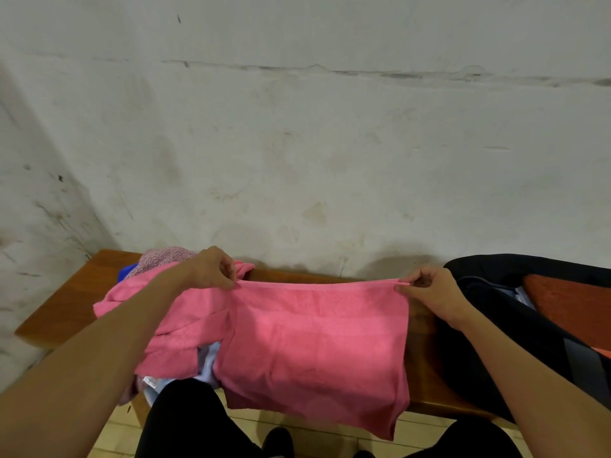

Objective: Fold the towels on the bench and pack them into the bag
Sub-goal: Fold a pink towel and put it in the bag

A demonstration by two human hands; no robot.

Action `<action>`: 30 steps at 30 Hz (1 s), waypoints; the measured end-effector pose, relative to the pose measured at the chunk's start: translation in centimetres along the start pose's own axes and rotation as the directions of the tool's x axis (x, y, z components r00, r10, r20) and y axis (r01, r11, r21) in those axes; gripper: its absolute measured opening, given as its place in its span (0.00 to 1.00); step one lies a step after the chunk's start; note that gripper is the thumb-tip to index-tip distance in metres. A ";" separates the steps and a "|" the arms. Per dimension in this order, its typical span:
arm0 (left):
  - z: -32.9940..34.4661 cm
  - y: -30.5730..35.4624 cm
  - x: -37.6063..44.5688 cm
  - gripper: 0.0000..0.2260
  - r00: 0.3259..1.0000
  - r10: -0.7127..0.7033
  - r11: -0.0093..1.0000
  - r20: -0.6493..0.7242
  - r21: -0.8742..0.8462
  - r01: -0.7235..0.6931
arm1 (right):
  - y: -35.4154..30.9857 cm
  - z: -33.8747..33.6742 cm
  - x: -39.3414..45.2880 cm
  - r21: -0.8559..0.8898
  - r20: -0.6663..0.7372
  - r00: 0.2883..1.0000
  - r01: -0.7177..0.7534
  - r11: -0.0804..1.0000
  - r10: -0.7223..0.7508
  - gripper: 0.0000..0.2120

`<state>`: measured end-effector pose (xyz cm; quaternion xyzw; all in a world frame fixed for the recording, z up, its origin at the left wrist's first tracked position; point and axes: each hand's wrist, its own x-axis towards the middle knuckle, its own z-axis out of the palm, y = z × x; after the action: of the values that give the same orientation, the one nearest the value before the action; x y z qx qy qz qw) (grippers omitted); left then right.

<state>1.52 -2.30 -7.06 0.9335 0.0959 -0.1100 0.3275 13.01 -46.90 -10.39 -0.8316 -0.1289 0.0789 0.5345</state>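
Pink towel (314, 342) hangs from my grip, its top edge stretched along the bench (66, 292): my left hand (211, 269) pinches one upper corner, my right hand (429, 292) the other. Nearest my right, the bag (489, 292) sits at the bench's right end.

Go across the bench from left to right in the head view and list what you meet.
Bare end of the wooden bench → heap of unfolded towels → left hand → pink towel stretched between both hands → right hand → open black bag → orange-red towel inside the bag.
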 end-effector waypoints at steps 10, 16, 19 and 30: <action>0.0 2.2 0.9 0.07 0.981 -0.009 0.989 -0.192 -0.147 -0.019 | -2.5 1.4 0.6 -0.257 -0.197 0.975 0.054 0.965 -0.107 0.07; -0.3 3.5 1.8 0.09 0.960 -0.009 0.991 -0.279 -0.130 -0.029 | -3.3 0.9 2.2 -0.401 -0.198 0.968 0.061 0.914 -0.152 0.09; -1.3 4.5 2.7 0.08 0.927 0.012 0.980 -0.374 -0.179 -0.085 | -4.9 0.3 3.3 -0.378 -0.287 0.942 0.055 0.924 -0.173 0.09; -2.8 7.6 2.8 0.07 0.931 -0.011 0.900 -0.365 -0.410 -0.150 | -6.3 -1.6 4.0 -0.213 -0.352 0.926 0.067 0.975 -0.140 0.04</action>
<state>6.49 -6.10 -1.16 0.8449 0.1419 0.0981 0.5063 16.40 -44.56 -3.95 -0.8725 -0.0785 -0.1184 0.4676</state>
